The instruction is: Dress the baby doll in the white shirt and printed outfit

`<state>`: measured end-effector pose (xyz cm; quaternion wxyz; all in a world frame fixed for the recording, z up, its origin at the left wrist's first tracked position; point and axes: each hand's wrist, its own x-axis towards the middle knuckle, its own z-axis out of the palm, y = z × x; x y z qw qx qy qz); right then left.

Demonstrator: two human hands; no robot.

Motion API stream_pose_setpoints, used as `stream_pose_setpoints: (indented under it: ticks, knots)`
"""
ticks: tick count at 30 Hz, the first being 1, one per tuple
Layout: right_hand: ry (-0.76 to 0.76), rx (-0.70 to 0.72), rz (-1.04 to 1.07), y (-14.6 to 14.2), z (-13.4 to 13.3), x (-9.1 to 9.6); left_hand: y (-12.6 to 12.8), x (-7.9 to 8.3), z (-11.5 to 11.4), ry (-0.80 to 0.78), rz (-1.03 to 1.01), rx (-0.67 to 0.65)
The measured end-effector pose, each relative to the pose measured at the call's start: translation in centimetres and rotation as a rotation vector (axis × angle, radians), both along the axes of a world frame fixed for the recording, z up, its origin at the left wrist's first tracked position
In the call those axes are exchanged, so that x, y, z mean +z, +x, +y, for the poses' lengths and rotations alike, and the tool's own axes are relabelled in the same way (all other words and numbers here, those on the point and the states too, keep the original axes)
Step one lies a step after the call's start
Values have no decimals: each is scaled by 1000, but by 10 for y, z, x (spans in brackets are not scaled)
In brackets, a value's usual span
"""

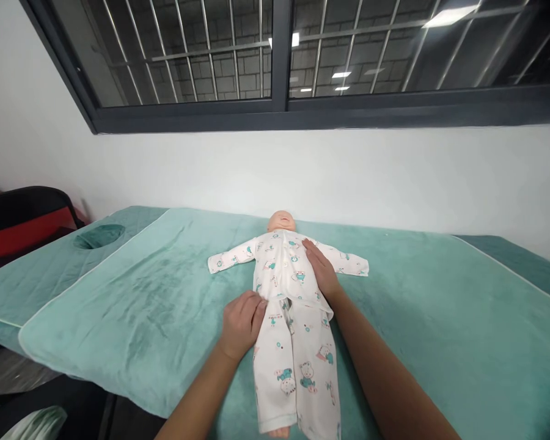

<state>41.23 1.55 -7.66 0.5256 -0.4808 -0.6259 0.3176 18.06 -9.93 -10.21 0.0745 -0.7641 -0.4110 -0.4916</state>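
A baby doll (282, 220) lies on its back with its head toward the wall and its arms spread out. It is dressed in a white printed shirt (275, 266) and matching trousers (275, 360). At the shirt's lower left corner, my left hand (244, 321) has its fingers curled together on the hem; the fingertips are partly hidden. My right hand (321, 269) rests flat along the right side of the shirt front, fingers stretched toward the doll's shoulder. One foot (279, 432) of the doll shows below a trouser leg.
Under the doll, a green plush cover (142, 293) lies over a bed with a face hole (99, 236) at the left. Behind it is a white wall (238, 171) below a dark-framed window (279, 61). A black and red chair (27, 220) stands at the far left.
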Motion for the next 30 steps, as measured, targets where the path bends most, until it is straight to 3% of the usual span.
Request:
stream_pose_setpoints:
  ticks: [4, 10, 17, 21, 25, 27, 30]
  knots:
    - [-43, 12, -104, -2, -15, 9, 0, 1, 3, -207, -57, 110]
    - [198, 256, -398, -12, -51, 32, 1, 11, 11, -509, -230, 172]
    - [136, 348, -67, -1, -53, 40, 0, 14, 14, -562, -366, 171]
    - [89, 448, -8, 6, -63, 42, -1, 13, 16, -570, -407, 182]
    - [8, 411, 77, 12, -77, 36, 0, 13, 17, -571, -396, 187]
    - [55, 348, 58, 12, -82, 35, 0, 14, 16, -573, -388, 189]
    - [257, 265, -75, 3, -87, 42, 1, 15, 15, -576, -377, 187]
